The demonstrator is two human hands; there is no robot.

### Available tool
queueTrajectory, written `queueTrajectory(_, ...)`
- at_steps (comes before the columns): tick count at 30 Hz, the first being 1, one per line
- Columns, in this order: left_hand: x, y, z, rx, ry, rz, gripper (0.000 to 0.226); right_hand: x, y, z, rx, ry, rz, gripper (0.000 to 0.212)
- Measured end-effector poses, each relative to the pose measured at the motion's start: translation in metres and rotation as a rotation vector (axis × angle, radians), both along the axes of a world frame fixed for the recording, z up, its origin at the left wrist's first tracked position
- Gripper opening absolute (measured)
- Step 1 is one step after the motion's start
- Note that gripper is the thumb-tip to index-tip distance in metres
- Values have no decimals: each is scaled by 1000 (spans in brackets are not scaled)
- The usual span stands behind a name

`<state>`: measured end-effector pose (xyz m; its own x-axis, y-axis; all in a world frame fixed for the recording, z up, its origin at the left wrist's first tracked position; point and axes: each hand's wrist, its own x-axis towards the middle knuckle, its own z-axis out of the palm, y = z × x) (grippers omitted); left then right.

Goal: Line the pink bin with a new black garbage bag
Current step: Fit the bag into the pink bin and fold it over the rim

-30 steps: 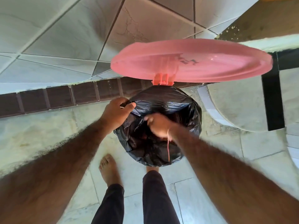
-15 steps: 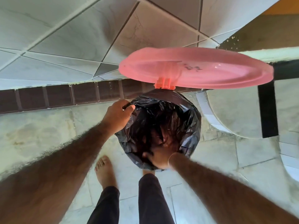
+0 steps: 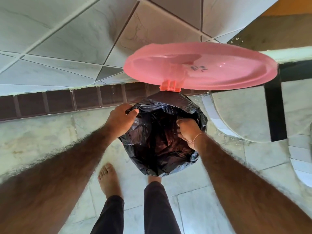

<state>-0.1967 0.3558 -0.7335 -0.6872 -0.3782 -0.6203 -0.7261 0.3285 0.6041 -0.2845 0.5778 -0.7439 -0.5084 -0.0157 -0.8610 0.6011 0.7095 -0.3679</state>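
Note:
A black garbage bag (image 3: 157, 149) sits inside the pink bin and is folded over its rim, so the bin's body is hidden. The bin's round pink lid (image 3: 211, 68) stands up on its hinge (image 3: 169, 86) at the far side. My left hand (image 3: 120, 121) grips the bag's edge at the left of the rim. My right hand (image 3: 188, 130) is closed on the bag's edge at the right of the rim, fingers tucked into the plastic.
The bin stands on a marble floor next to a tiled wall with a dark brown skirting (image 3: 59, 102). A white curved fixture with a black strip (image 3: 275, 112) is close on the right. My bare left foot (image 3: 108, 179) is just in front of the bin.
My right hand has moved from the near rim to the right side of the rim and taken hold of the bag there. My left hand has kept its grip.

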Motion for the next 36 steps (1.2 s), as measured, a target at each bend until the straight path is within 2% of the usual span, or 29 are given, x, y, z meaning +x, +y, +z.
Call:
queueTrajectory(3, 3, -2, 2, -4, 24, 22, 24, 23, -11, 2, -11, -3, 12, 28)
queueTrajectory(6, 7, -2, 2, -14, 47, 46, 37, 60, -40, 17, -95, 110, -176, 28)
queueTrajectory(7, 8, -1, 2, -3, 47, 68, 43, 72, -52, 18, -124, 94, -201, 39)
queueTrajectory(9, 8, 1, 3, 33, 34, 134, 50, 95, -78, 25, -234, -75, -214, 67)
queueTrajectory(11, 7, 2, 2, 61, 16, 177, 54, 109, -97, 25, -327, -179, -144, 74)
queueTrajectory(15, 7, 1, 7, 114, -9, 194, 58, 100, -86, 24, -248, -37, -37, 47)
queueTrajectory(17, 6, 2, 9, 111, -23, 182, 47, 68, -61, 24, -230, -88, -43, 25)
queueTrajectory(18, 7, 1, 8, 108, -14, 180, 46, 46, -46, 25, -226, -99, -53, 20)
queueTrajectory(20, 6, 0, 7, 101, -8, 188, 54, -1, -16, 23, -108, -6, 13, 15)
queueTrajectory(22, 5, 0, 4, 103, -10, 205, 57, -28, 4, 21, -29, 84, 104, 21)
queueTrajectory(25, 3, 5, 12, 95, 13, 233, 51, -12, 10, 16, -31, 116, 147, 18)
queueTrajectory(27, 8, 6, 10, -29, 56, 223, 39, 14, 7, 24, 54, 292, 47, 19)
queueTrajectory(29, 20, 7, 14, -196, 107, 278, 27, 40, 7, 44, 239, 493, -102, 19)
queueTrajectory(31, 37, 15, 22, -280, 143, 418, 24, 71, 12, 58, 409, 556, -393, 23)
queueTrajectory(33, 58, 32, 31, -308, 25, 575, 31, 108, 14, 57, 463, 365, -739, 42)
queueTrajectory(35, 85, 58, 33, -179, -173, 708, 44, 137, 8, 55, 266, 133, -1061, 52)
queueTrajectory(36, 99, 71, 25, -48, -226, 789, 49, 146, 6, 54, 129, 12, -1194, 55)
